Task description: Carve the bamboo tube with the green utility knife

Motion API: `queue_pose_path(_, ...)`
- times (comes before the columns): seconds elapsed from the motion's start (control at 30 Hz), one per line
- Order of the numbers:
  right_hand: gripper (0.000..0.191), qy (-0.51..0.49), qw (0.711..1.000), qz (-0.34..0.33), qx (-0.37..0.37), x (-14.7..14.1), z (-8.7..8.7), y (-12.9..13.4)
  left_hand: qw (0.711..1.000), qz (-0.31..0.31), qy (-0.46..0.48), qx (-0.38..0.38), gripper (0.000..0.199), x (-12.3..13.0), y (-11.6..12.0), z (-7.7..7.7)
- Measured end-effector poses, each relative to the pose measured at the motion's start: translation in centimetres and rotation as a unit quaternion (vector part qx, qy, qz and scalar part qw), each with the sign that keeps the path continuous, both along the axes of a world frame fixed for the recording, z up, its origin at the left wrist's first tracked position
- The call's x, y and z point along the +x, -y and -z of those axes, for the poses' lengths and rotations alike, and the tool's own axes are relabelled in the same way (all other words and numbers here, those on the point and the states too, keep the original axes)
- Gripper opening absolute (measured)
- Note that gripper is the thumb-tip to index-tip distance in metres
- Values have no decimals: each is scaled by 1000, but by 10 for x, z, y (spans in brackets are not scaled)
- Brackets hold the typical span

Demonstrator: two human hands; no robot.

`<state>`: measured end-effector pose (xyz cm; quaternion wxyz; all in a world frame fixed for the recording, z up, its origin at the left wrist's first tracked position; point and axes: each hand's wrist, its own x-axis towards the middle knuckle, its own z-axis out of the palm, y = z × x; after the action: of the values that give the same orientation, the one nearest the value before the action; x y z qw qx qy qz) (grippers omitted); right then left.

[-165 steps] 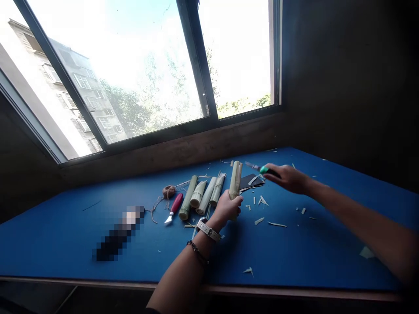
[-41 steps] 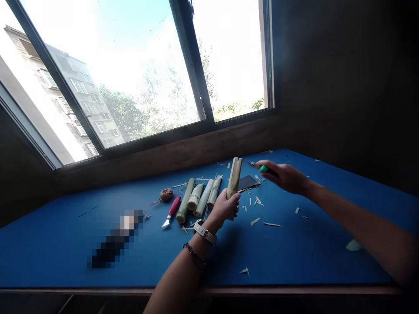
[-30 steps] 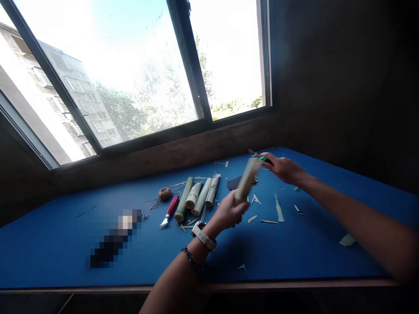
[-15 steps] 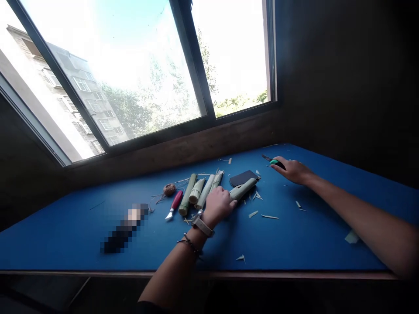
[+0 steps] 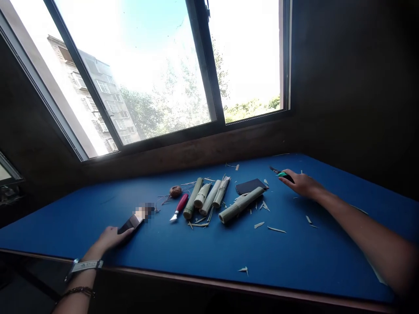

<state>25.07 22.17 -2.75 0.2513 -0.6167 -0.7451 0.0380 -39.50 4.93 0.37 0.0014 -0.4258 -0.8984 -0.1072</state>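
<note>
My left hand (image 5: 113, 237) is at the left of the blue table, its fingers closed on the near end of a dark phone (image 5: 131, 223), whose far part is blurred out. At the right, my right hand (image 5: 299, 183) grips the black-and-green handle of a knife (image 5: 285, 175); its blade points left, above the table. Between the hands a bamboo tube (image 5: 240, 206) lies slanted, touched by neither hand. Its far end is against a dark flat sheet (image 5: 250, 186). Several shorter bamboo pieces (image 5: 209, 198) lie side by side to its left.
A red-handled knife (image 5: 180, 207) and a ball of brown twine (image 5: 175, 191) lie left of the bamboo pieces. Pale shavings (image 5: 276, 229) are scattered over the blue table (image 5: 196, 253). The window (image 5: 147, 78) and wall stand behind it.
My left hand has let go of the bamboo tube and moved left to the phone. My right hand still holds the knife. The view has shifted somewhat to the left.
</note>
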Motion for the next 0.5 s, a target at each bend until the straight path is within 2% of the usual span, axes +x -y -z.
queue_pose_path(0.1,63,3,1000,6,-11,5,5,-5,997,35,11,-65,84,1,-2,10)
queue_pose_path(0.23,66,-6,1000,-7,-3,7,8,-8,998,-6,-17,-58,96,17,-15,13)
queue_pose_path(0.37,67,-7,1000,-17,-19,5,5,-5,997,-50,-12,-59,103,22,-30,14)
queue_pose_path(0.5,70,-11,999,-28,-24,2,2,-2,997,-62,-5,-44,98,21,-38,15)
